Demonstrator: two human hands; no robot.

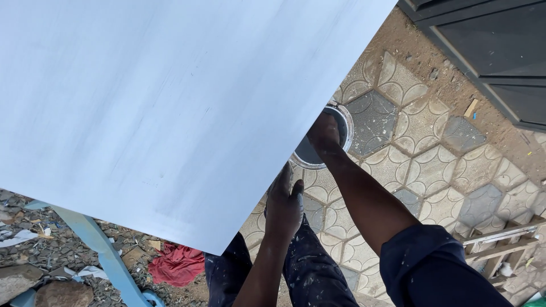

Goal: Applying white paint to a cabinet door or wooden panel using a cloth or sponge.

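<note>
The right hand (324, 132) reaches down into a round paint can (346, 126) that stands on the paved ground just past the lower edge of the board. The fingers are curled and dip inside the rim; whether they grip anything cannot be told. The can has a pale metal rim and a dark grey interior.

The left hand (284, 202) rests against the lower edge of the painted board (159, 108), fingers pressed together and extended, apparently steadying the panel. The board is large, flat and smooth, coated pale blue-white with faint brush streaks. It lies raised on a light blue frame (96, 241).

The paving (432, 165) consists of patterned, interlocking blocks, dusty and worn. A red cloth (179, 264) lies crumpled beneath the board among rubble.
</note>
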